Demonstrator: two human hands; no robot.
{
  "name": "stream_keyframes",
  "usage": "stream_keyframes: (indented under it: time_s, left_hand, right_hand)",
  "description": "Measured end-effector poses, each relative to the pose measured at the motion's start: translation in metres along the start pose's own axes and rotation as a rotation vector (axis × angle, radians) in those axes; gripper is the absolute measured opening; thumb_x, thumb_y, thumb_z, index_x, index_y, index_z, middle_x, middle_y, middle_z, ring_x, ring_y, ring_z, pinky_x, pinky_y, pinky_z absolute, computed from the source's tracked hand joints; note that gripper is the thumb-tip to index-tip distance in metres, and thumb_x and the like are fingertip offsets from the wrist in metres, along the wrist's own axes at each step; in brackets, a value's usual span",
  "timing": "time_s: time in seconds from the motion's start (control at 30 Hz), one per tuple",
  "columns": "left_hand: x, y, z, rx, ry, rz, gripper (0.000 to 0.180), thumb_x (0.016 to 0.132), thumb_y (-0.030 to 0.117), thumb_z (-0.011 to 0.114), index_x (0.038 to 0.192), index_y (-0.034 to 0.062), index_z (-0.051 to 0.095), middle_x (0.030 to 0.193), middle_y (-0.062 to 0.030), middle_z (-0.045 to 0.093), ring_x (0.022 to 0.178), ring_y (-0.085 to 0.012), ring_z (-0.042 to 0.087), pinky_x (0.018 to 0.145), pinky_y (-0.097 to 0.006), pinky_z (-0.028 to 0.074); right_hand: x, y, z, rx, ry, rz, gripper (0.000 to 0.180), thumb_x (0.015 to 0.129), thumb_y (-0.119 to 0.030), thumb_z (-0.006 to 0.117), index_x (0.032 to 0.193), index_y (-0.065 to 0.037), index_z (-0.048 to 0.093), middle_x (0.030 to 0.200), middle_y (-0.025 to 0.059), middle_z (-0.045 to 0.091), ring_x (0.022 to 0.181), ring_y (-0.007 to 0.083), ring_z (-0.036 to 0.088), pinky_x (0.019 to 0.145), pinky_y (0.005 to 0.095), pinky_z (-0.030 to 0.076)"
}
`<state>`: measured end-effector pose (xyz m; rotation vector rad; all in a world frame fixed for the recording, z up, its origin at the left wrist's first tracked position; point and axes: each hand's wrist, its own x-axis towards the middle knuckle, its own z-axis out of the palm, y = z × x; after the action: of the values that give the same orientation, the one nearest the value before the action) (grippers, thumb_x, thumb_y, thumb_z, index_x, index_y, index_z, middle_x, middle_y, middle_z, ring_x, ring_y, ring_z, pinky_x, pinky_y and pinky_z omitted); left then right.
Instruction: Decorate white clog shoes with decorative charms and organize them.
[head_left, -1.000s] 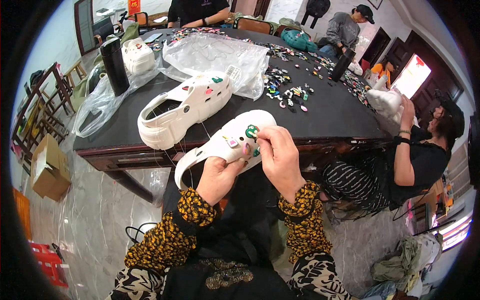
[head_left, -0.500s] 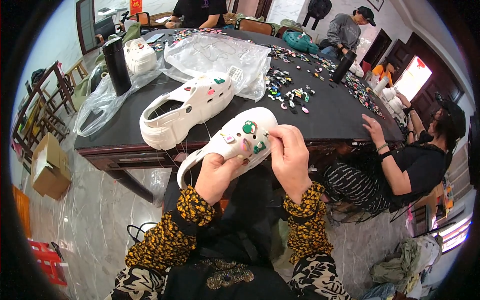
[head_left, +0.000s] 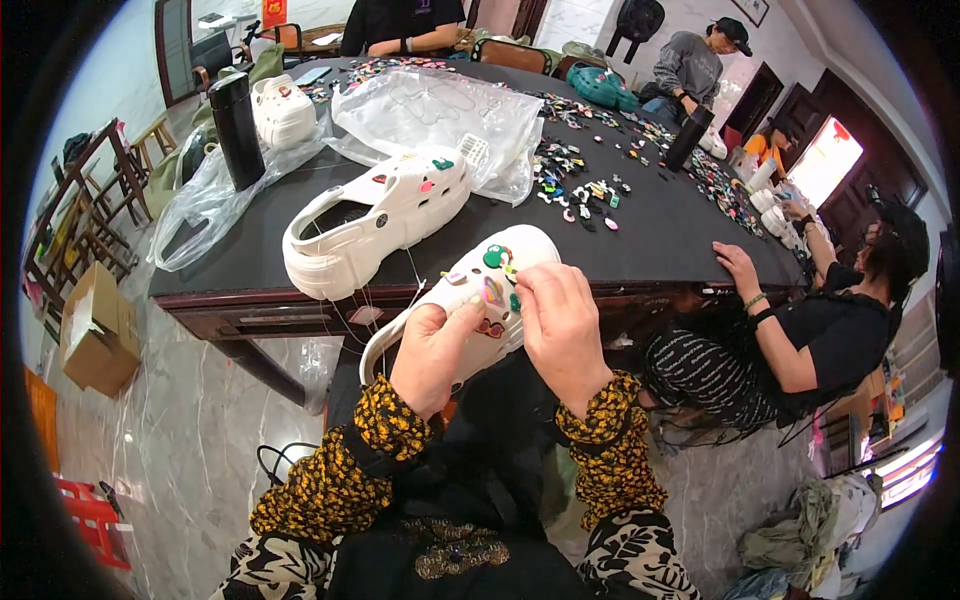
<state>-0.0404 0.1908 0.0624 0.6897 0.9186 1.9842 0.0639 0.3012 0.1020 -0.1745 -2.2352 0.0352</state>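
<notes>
My left hand [head_left: 428, 355] is closed round the side of a white foam clog [head_left: 530, 245], its thumb on the upper. The clog is tilted toward me at the table's edge. Several coloured shoe charms sit on its top, among them a round green one with red [head_left: 496, 256]. My right hand [head_left: 562, 325] pinches a small yellowish shoe charm [head_left: 510, 271] against the upper, beside the green one; the fingers partly cover it. A second white clog [head_left: 335, 262], also with charms, lies on the table to the left. Thin threads hang between the two clogs.
The dark table [head_left: 640, 235] holds loose charms [head_left: 580, 190], a clear plastic bag [head_left: 430, 115], a black bottle [head_left: 236, 130] and another white clog [head_left: 283, 112]. A co-worker [head_left: 820, 320] sits at the right, one hand on the table edge. A cardboard box [head_left: 100, 330] stands on the floor.
My right hand has moved left across the clog's upper, from its outer side toward the green charm. The co-worker's hand at the right has lowered to the table edge.
</notes>
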Motion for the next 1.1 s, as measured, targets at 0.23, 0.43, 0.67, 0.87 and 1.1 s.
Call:
stream_keyframes:
  time_s: [0.23,0.43,0.67,0.87,1.1]
  left_hand:
    - [0.002,-0.004,0.005,-0.017,0.029,0.012,0.025,0.09,0.015,0.055,0.107,-0.0013,0.061,0.099,-0.005,0.064,0.086,-0.0096,0.058,0.077,-0.026,0.046]
    - [0.004,-0.005,0.005,-0.008,-0.007,0.015,0.024,0.09,0.014,0.055,0.108,-0.0013,0.061,0.099,-0.0048,0.064,0.087,-0.0095,0.058,0.078,-0.025,0.045]
    - [0.005,-0.005,0.006,0.005,-0.041,0.037,0.025,0.09,0.014,0.054,0.109,-0.0015,0.06,0.1,-0.0043,0.064,0.087,-0.0096,0.058,0.078,-0.025,0.045]
    - [0.005,-0.005,0.004,0.002,-0.038,0.036,0.024,0.09,0.014,0.054,0.108,-0.0015,0.06,0.1,-0.0044,0.063,0.089,-0.009,0.057,0.079,-0.025,0.045]
    - [0.006,-0.011,0.002,0.075,-0.052,0.067,0.024,0.091,0.014,0.055,0.108,-0.001,0.06,0.1,-0.0041,0.063,0.088,-0.0087,0.056,0.078,-0.025,0.045]
  right_hand:
    - [-0.007,0.002,-0.004,-0.062,-0.053,-0.032,0.025,0.076,-0.001,0.06,0.101,0.0,0.056,0.098,0.0124,0.054,0.089,0.0292,0.053,0.08,0.0387,0.043]
    - [-0.008,0.002,-0.009,-0.045,-0.122,-0.059,0.038,0.071,0.001,0.058,0.109,0.003,0.056,0.101,0.0128,0.054,0.093,0.0288,0.052,0.08,0.0388,0.043]
    - [-0.007,0.007,-0.008,-0.025,-0.106,-0.042,0.033,0.072,0.004,0.057,0.104,0.001,0.06,0.1,0.0111,0.056,0.091,0.0284,0.053,0.079,0.0375,0.042]
    - [-0.002,0.012,-0.007,0.063,-0.127,-0.023,0.03,0.072,0.005,0.057,0.101,0.0,0.061,0.099,0.0108,0.056,0.091,0.0284,0.053,0.08,0.0373,0.042]
    - [-0.007,0.021,-0.003,0.264,-0.068,0.065,0.023,0.074,0.004,0.059,0.097,-0.001,0.062,0.093,0.0116,0.057,0.089,0.0301,0.055,0.079,0.0379,0.045]
